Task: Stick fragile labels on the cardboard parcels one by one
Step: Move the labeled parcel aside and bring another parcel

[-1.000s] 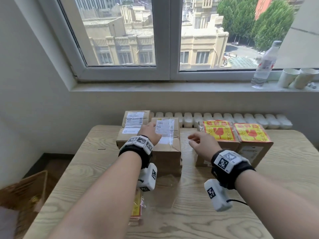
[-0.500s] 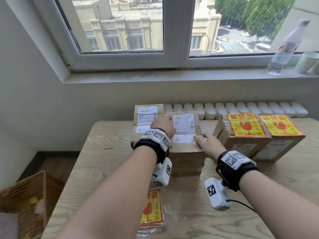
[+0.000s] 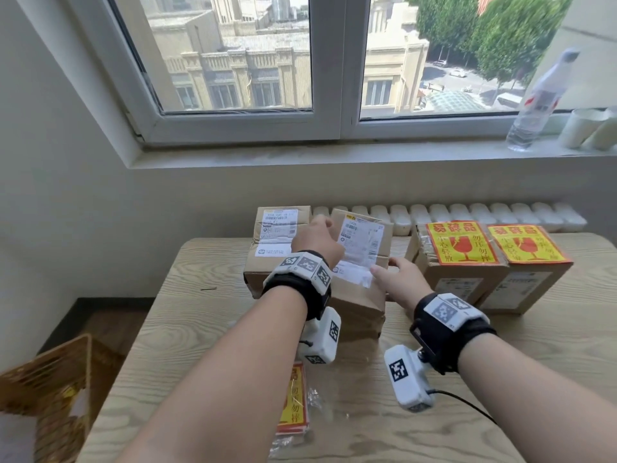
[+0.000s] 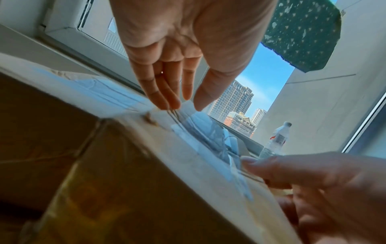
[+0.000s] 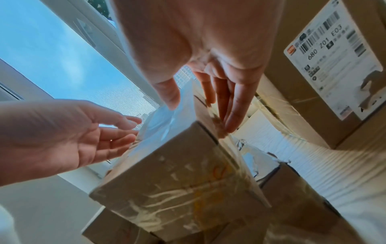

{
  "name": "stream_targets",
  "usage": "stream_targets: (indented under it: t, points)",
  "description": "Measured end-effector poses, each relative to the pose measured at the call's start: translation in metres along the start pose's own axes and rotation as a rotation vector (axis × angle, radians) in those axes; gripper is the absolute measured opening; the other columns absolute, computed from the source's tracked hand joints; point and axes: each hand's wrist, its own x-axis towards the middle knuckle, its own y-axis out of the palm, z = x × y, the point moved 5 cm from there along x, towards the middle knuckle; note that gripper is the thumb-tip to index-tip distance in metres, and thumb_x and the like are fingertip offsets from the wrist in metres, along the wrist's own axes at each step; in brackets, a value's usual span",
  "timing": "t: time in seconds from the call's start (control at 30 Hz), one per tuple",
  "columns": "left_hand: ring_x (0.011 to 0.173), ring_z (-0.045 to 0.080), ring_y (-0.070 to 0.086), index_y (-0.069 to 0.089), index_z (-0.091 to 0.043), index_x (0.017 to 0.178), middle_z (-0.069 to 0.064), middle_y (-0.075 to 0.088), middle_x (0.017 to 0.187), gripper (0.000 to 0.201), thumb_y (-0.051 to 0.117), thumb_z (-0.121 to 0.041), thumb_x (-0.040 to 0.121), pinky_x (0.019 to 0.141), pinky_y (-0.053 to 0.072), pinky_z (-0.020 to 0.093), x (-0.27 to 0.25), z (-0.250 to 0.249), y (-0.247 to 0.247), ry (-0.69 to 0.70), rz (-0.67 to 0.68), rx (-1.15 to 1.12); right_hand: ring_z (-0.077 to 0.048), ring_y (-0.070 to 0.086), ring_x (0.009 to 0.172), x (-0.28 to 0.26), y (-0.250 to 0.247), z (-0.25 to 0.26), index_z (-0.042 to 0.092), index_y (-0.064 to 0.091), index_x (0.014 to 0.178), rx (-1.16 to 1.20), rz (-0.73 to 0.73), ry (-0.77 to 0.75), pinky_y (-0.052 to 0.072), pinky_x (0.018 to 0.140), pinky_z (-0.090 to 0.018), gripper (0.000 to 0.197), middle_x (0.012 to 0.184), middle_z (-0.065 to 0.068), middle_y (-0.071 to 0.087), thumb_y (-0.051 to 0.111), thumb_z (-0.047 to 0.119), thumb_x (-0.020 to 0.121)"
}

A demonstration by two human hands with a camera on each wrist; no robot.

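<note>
A brown cardboard parcel (image 3: 359, 292) with a white shipping label sits tilted at the table's middle, seemingly on another box. My left hand (image 3: 320, 235) lies on its top left with straight fingers (image 4: 165, 99) touching the shipping label. My right hand (image 3: 390, 275) is at its right edge, with the thumb (image 5: 171, 97) on top and straight fingers down the side. A second unlabelled parcel (image 3: 273, 242) stands just to the left. Two parcels (image 3: 464, 252) (image 3: 531, 248) at the right carry yellow and red fragile labels. A pack of fragile labels (image 3: 293, 402) lies under my left forearm.
The wooden table (image 3: 500, 379) stands against the wall under a window. A white radiator (image 3: 467, 215) runs behind the parcels. A water bottle (image 3: 534, 105) and paper cups (image 3: 584, 128) are on the sill. A wicker basket (image 3: 50, 389) is on the floor at the left.
My right hand moved left from the labelled parcel to the middle parcel's right edge. My left hand stayed on its top. The parcel now sits slightly turned and tilted.
</note>
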Motion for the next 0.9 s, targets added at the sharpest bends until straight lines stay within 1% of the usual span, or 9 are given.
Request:
stream_targets:
  t: [0.13,0.23,0.43,0.53,0.57,0.63,0.7,0.8,0.9]
  points:
    - [0.101,0.022,0.062,0.049,-0.025,0.127,0.002,0.065,0.114,0.047,0.059,-0.019,0.082,0.084,0.052,0.031,-0.017,-0.014,-0.016,0.009,-0.092,-0.09,-0.026,0.068,0.098,-0.017,-0.018,0.016,0.014,0.049,0.133,0.036,-0.026,-0.038,0.058,0.083,-0.047,0.065,0.119,-0.009,0.066,0.064,0.048,0.079]
    - [0.105,0.021,0.062,0.048,-0.024,0.129,0.001,0.064,0.119,0.054,0.065,-0.036,0.079,0.087,0.05,0.031,-0.029,-0.014,-0.026,-0.027,-0.13,-0.218,-0.023,0.069,0.093,-0.031,-0.033,0.028,0.011,0.047,0.134,0.055,-0.013,-0.076,0.06,0.072,-0.041,0.06,0.117,-0.009,0.065,0.062,0.045,0.087]
    - [0.109,0.024,0.061,0.049,-0.02,0.132,0.002,0.061,0.125,0.085,0.054,-0.076,0.069,0.095,0.049,0.043,-0.061,-0.021,-0.022,-0.113,-0.069,-0.379,-0.02,0.061,0.065,-0.067,-0.057,0.038,0.014,0.055,0.112,0.005,0.046,-0.133,0.055,0.056,-0.035,0.057,0.08,0.0,0.057,0.039,0.064,0.091]
    - [0.087,0.017,0.061,0.058,-0.026,0.099,-0.004,0.064,0.096,0.064,0.039,-0.082,0.074,0.089,0.048,0.034,-0.085,-0.034,-0.016,-0.121,-0.043,-0.407,-0.022,0.06,0.066,-0.083,-0.069,0.031,0.015,0.06,0.11,-0.003,0.052,-0.127,0.05,0.052,-0.031,0.072,0.076,0.001,0.056,0.027,0.075,0.087]
    - [0.082,0.015,0.057,0.052,-0.03,0.083,-0.007,0.058,0.085,0.05,0.036,-0.078,0.081,0.085,0.043,0.031,-0.092,-0.04,-0.015,-0.121,-0.035,-0.416,-0.024,0.061,0.068,-0.087,-0.074,0.027,0.016,0.062,0.11,-0.009,0.046,-0.124,0.05,0.053,-0.032,0.078,0.076,0.0,0.057,0.024,0.079,0.083]
    - [0.085,0.018,0.053,0.047,-0.029,0.078,-0.007,0.054,0.083,0.048,0.032,-0.074,0.086,0.085,0.04,0.033,-0.104,-0.046,-0.011,-0.127,-0.037,-0.426,-0.029,0.065,0.075,-0.096,-0.084,0.022,0.02,0.064,0.102,-0.031,0.041,-0.132,0.057,0.061,-0.039,0.081,0.076,-0.001,0.059,0.02,0.083,0.079]
    - [0.094,0.024,0.06,0.055,-0.024,0.087,0.0,0.064,0.097,0.07,0.028,-0.088,0.073,0.092,0.046,0.039,-0.108,-0.046,-0.002,-0.134,-0.03,-0.424,-0.034,0.068,0.079,-0.105,-0.093,0.018,0.021,0.064,0.086,-0.046,0.036,-0.152,0.058,0.076,-0.051,0.08,0.076,-0.006,0.063,0.015,0.085,0.077]
    - [0.102,0.034,0.065,0.061,-0.021,0.108,0.008,0.068,0.113,0.125,0.015,-0.107,0.029,0.091,0.05,0.052,-0.078,-0.028,0.032,-0.137,-0.024,-0.365,-0.036,0.069,0.08,-0.111,-0.109,0.004,0.016,0.066,0.075,-0.064,0.003,-0.119,0.054,0.085,-0.054,0.102,0.078,-0.012,0.07,0.007,0.098,0.059]
    - [0.101,0.034,0.065,0.06,-0.025,0.111,0.007,0.069,0.111,0.124,0.012,-0.106,0.031,0.09,0.049,0.053,-0.074,-0.023,0.059,-0.148,0.033,-0.302,-0.035,0.07,0.08,-0.109,-0.123,-0.015,0.007,0.07,0.079,-0.05,-0.034,-0.054,0.054,0.086,-0.052,0.12,0.081,-0.015,0.073,0.005,0.103,0.047]
